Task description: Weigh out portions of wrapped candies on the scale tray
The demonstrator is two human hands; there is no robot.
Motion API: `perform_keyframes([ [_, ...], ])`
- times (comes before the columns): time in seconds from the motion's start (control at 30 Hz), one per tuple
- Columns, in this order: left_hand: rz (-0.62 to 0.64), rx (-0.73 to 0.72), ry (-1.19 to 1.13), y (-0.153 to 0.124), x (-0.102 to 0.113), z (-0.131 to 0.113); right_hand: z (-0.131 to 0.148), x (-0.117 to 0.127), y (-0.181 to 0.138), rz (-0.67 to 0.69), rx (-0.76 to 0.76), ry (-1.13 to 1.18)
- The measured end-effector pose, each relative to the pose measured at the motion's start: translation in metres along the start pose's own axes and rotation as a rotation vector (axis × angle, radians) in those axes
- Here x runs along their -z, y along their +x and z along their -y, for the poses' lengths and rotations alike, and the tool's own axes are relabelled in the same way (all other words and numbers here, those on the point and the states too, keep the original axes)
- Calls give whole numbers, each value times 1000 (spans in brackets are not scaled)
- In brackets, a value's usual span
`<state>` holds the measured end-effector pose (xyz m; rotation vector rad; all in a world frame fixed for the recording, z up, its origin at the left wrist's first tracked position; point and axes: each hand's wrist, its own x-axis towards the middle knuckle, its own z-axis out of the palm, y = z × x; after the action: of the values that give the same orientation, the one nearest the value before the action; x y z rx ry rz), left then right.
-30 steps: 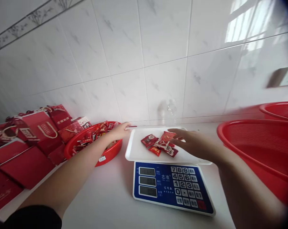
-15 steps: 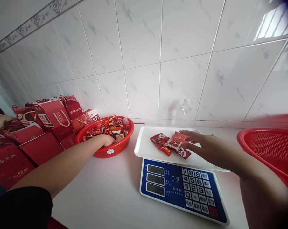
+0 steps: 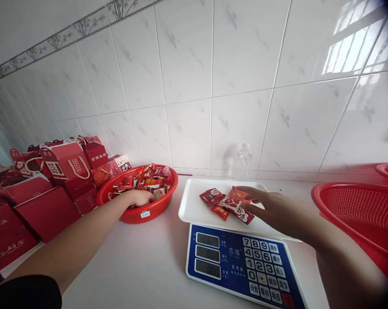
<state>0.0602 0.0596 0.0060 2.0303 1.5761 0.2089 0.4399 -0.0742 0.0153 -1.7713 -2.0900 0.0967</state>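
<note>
My left hand (image 3: 139, 198) reaches into a small red basket (image 3: 155, 208) full of red wrapped sweets, its fingers curled down among them; what they grip is hidden. My right hand (image 3: 271, 206) hovers over the white tray (image 3: 194, 206) of a blue electronic scale (image 3: 242, 266), fingers stretched out and touching a small pile of red sweet packets (image 3: 227, 201) that lies on the tray.
Red gift boxes with rope handles (image 3: 61, 165) are stacked at the left, flat red boxes (image 3: 7, 231) in front of them. A large red mesh basket (image 3: 361, 214) stands at the right. A clear plastic bottle (image 3: 245, 159) stands by the tiled wall.
My left hand has gone from the basket's far rim down into the sweets. My right hand stays over the packets on the tray. The camera has shifted its aim.
</note>
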Motion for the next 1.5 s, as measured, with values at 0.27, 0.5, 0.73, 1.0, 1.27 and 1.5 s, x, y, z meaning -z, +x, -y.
perform_keyframes([
  [0.27, -46, -67, -79, -8, 33, -35, 1, 3, 1, 44, -30, 7],
  [0.5, 30, -161, -386, 10, 2, -104, 6, 10, -1, 55, -43, 46],
  [0.73, 53, -237, -401, 23, -69, -173, 0, 13, -2, 45, -66, 83],
  [1.0, -307, -350, -162, 27, -73, -189, 4, 28, -2, -541, -63, 390],
  [1.27, -602, -616, -592, -9, -74, -170, 13, 35, -8, -723, -20, 472],
  [1.5, -628, -750, -1185, -41, -76, -176, 20, -1, 4, 103, 19, 97],
])
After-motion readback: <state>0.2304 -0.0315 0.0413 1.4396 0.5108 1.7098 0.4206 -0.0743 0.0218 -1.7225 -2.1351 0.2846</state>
